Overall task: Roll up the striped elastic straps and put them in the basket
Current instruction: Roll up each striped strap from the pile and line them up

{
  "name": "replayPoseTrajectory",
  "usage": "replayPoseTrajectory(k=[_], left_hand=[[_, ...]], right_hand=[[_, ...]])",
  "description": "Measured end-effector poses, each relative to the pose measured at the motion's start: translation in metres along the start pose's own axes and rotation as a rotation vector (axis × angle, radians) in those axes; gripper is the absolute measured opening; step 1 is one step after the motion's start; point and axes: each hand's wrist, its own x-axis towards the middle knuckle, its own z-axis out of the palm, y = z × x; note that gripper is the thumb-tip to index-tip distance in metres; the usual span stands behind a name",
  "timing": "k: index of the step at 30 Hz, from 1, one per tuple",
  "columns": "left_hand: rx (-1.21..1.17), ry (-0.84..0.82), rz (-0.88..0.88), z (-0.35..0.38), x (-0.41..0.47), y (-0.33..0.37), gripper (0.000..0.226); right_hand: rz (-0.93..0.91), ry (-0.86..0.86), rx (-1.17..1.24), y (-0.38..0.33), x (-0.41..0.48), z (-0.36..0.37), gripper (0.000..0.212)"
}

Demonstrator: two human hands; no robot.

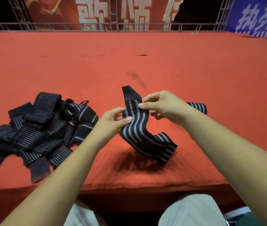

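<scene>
Near the front edge of the table (pixel 145 62), a strap (pixel 136 128) is clamped at its upper end by the left grip (pixel 113 121) and right grip (pixel 159 105). Rolling is judged barely begun; next, the end must be curled tightly. A roll (pixel 198 107) is seen beyond; no basket is seen.

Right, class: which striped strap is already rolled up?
The roll beyond the right hand; the held strap and the pile at left are loose, unrolled.
</scene>
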Motion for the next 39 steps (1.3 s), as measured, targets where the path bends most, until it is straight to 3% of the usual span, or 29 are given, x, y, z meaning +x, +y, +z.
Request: replayPoseTrajectory(k=[4,7,11,14,23,27,31,35,37,39], left_hand=[[-0.043,-0.055,-0.065,-0.002,-0.004,-0.001,0.025],[-0.066,0.002,-0.075,-0.003,-0.003,-0.003,0.026],[0.032,0.057,-0.029,0.004,-0.007,-0.003,0.012],[0.069,0.008,-0.026,0.006,-0.01,-0.002,0.021],[0.11,0.061,-0.058,0.002,-0.015,0.003,0.016],[0.351,0.245,0.058,-0.002,-0.014,-0.004,0.026],[0.82,0.21,0.236,0.001,-0.016,-0.005,0.028],[1.253,0.119,0.189,0.009,-0.019,-0.005,0.083],[1.29,0.096,0.209,0.013,-0.019,-0.005,0.08],[1.132,0.064,0.237,0.014,-0.017,-0.004,0.055]], right_hand=[[0.078,-0.082,0.115,-0.003,0.0,-0.003,0.008],[0.114,-0.08,0.218,0.001,0.003,0.001,0.004],[0.115,-0.091,0.361,0.002,0.004,0.01,0.011],[0.111,-0.081,0.445,0.0,0.005,0.013,0.017],[0.095,-0.051,0.324,0.001,0.006,0.005,0.017],[0.03,0.135,0.065,0.001,0.005,0.005,0.032],[0.025,0.141,0.1,-0.003,0.006,0.006,0.038],[0.122,0.059,0.292,-0.009,0.008,0.008,0.041],[0.155,0.006,0.384,-0.008,0.011,0.009,0.038],[0.159,-0.047,0.475,-0.007,0.012,0.007,0.032]])
